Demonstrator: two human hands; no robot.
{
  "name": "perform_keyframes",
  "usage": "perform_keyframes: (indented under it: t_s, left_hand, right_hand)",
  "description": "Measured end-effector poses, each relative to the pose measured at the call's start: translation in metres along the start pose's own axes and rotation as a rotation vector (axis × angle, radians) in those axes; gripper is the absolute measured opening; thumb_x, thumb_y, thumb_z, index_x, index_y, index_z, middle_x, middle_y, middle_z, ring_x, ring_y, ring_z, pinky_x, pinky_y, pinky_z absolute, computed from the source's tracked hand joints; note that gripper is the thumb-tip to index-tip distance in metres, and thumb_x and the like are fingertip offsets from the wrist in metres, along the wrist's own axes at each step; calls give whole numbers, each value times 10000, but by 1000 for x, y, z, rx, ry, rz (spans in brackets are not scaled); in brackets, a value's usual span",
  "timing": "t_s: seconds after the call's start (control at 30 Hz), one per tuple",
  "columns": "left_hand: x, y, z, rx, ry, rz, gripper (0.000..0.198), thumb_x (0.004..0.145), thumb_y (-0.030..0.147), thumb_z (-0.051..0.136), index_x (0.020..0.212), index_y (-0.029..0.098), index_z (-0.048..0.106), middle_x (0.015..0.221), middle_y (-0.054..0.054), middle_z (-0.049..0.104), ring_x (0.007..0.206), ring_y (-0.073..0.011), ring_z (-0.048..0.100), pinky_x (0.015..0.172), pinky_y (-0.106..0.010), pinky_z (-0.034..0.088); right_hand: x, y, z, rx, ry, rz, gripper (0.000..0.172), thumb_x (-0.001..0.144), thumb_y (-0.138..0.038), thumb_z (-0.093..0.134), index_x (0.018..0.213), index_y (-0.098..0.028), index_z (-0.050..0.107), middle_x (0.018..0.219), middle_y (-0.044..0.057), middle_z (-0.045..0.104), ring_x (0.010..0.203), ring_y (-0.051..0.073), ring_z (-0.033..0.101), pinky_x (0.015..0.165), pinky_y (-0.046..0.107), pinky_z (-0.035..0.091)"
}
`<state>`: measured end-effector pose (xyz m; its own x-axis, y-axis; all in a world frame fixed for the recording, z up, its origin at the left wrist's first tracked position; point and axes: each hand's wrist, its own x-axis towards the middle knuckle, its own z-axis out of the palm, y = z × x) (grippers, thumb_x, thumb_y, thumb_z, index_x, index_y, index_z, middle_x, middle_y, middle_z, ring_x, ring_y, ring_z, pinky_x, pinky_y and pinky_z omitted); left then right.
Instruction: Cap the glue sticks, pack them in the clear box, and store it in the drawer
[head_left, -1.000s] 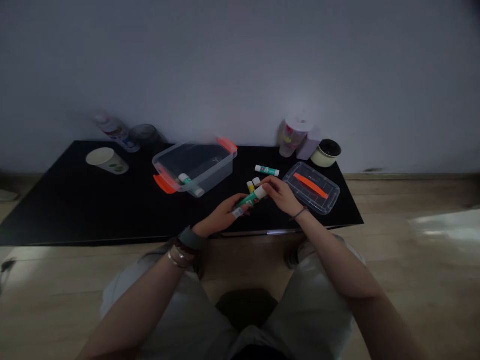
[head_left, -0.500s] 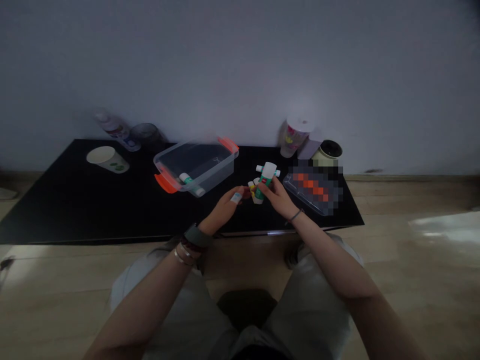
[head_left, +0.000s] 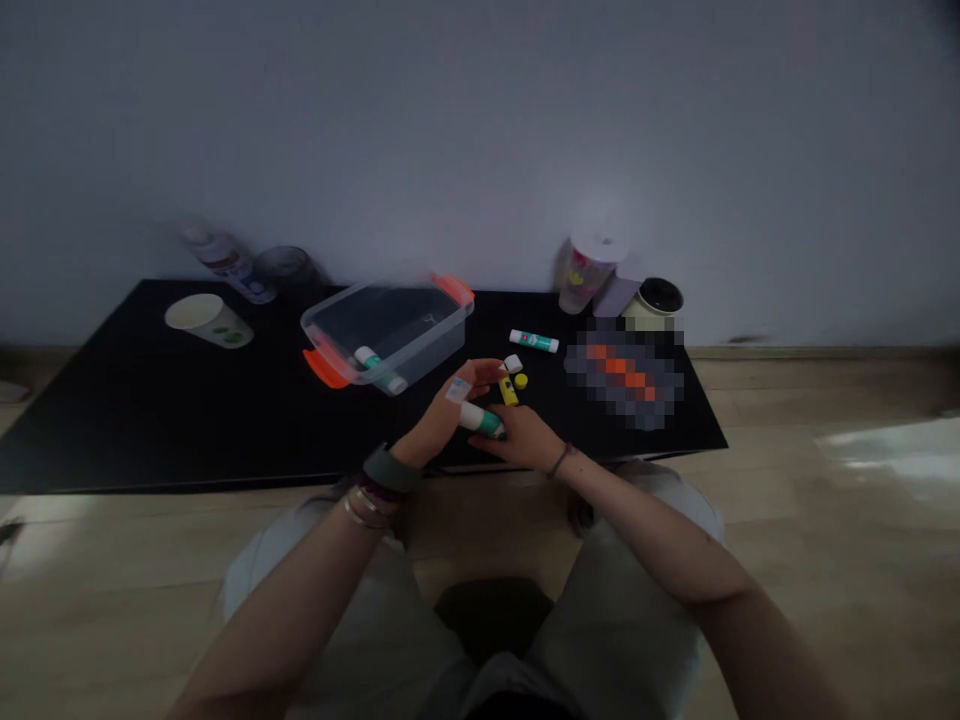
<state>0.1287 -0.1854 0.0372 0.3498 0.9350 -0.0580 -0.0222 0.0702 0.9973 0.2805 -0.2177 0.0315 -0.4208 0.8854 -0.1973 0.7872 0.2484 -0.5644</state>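
My right hand [head_left: 526, 438] is closed around a large green and white glue stick [head_left: 482, 420], which lies nearly level with its white end pointing left. That white end meets or nearly meets the palm of my left hand [head_left: 450, 400], whose fingers stretch out to the right. A pale sticker [head_left: 458, 389] is by the left thumb. Just beyond the hands lie a small yellow stick [head_left: 509, 391], a round yellow cap [head_left: 521, 381] and a small white block [head_left: 512, 364]. Farther back, a slimmer green and white glue stick [head_left: 534, 341] rests on the black table [head_left: 187, 420].
A clear plastic box [head_left: 435, 345] with orange clips stands left of centre, another glue stick [head_left: 381, 370] at its front corner. Left are a paper cup [head_left: 214, 322], a bottle [head_left: 229, 265] and a dark bowl [head_left: 285, 268]. Right are a lidded tumbler [head_left: 589, 272], a jar [head_left: 654, 300] and a blurred-out pack [head_left: 626, 378].
My right hand has brought the large glue stick down and left, tipping it from upright to nearly level. My left hand has straightened its fingers away from the small yellow and white things.
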Motion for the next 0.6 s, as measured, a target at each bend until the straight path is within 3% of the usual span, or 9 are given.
perform_keyframes:
  t_s: [0.2,0.4,0.6]
  left_hand:
    - [-1,-12,6,69,4,57,650,905,692,387,1155,169,680,1228,-131,689,1164,-281,626,1058,-438,447]
    - [-3,-12,9,51,-34,7,640,936,660,357,1063,155,729,1161,-125,720,1130,-284,645,1077,-461,434]
    - [-10,-8,9,70,-62,94,587,948,631,391,1102,174,726,1209,-117,702,1160,-287,631,1059,-435,454]
  right_hand:
    - [-5,-13,-2,-203,-34,150,325,911,-465,564,1069,-205,682,956,108,737,878,263,704,701,297,454]
    - [-8,-22,-2,-245,-50,197,297,892,-414,555,1050,-190,670,954,132,737,889,295,711,701,326,481]
    - [-13,-28,-1,-282,-15,235,268,896,-368,547,1048,-171,648,941,152,733,860,281,712,686,316,472]
